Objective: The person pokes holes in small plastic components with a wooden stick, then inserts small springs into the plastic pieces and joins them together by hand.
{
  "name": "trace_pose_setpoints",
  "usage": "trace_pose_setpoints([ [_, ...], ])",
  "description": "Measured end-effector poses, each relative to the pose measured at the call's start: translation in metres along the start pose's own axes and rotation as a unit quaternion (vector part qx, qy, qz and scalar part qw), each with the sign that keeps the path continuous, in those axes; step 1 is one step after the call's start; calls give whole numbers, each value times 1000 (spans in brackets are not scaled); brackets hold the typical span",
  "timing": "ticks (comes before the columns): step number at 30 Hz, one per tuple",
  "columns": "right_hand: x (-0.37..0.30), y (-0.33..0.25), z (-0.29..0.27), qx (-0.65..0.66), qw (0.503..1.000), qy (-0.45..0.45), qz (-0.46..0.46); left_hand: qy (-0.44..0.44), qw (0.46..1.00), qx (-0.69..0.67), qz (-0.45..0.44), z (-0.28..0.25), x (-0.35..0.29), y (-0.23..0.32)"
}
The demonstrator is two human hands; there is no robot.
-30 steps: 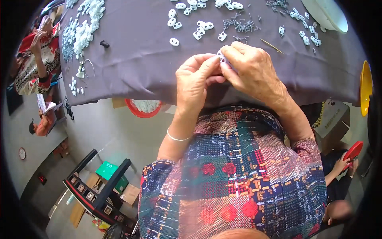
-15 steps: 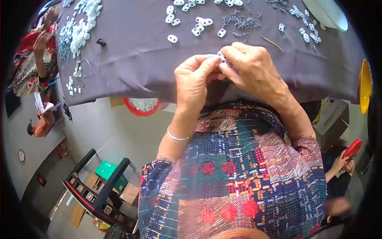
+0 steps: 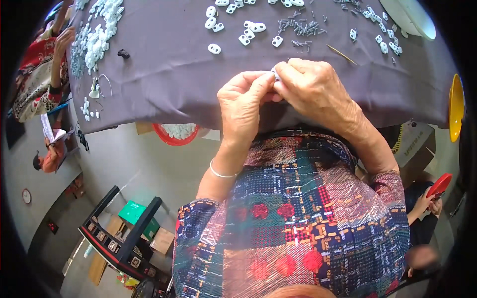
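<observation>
Above the near edge of the dark cloth, both hands meet around one small white plastic cord lock [image 3: 276, 75]. My left hand [image 3: 239, 102] pinches it between thumb and fingers. Closed over its other side are the fingers of my right hand [image 3: 315, 87], which cover most of it. Just beyond lie a loose white two-hole cord lock [image 3: 214, 48] and another cord lock [image 3: 277, 41]. A heap of small metal springs [image 3: 301, 27] sits past my right hand, and a thin brass-coloured stick [image 3: 342, 54] rests to its right.
White pieces [image 3: 102, 35] are piled at the far left, near a small black object [image 3: 123, 53]. A white bowl [image 3: 410, 20] stands far right. Below the table edge is a red basin [image 3: 175, 141] of white pieces. Other people [image 3: 42, 84] sit at left and lower right.
My right hand has tilted slightly, and less of the white cord lock shows between the fingers. My left hand keeps nearly the same place.
</observation>
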State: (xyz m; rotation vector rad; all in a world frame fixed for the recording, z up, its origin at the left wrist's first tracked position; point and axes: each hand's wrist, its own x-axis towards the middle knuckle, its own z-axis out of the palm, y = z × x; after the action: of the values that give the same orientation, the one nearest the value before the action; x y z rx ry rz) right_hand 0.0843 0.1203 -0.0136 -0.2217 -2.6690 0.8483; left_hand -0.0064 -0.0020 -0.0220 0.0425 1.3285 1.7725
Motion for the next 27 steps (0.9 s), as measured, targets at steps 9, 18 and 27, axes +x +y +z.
trace_pose_setpoints([
  [9, -3, -9, 7, -30, 1000, 9, 4, 17, 999, 13, 43, 1, -2, -4],
  [18, -11, -7, 16, -49, 997, 55, -3, 4, 998, 30, 61, -1, -3, -7],
  [27, -10, -2, 13, 0, 998, 56, -14, -9, 996, 39, 76, -2, -2, -9],
])
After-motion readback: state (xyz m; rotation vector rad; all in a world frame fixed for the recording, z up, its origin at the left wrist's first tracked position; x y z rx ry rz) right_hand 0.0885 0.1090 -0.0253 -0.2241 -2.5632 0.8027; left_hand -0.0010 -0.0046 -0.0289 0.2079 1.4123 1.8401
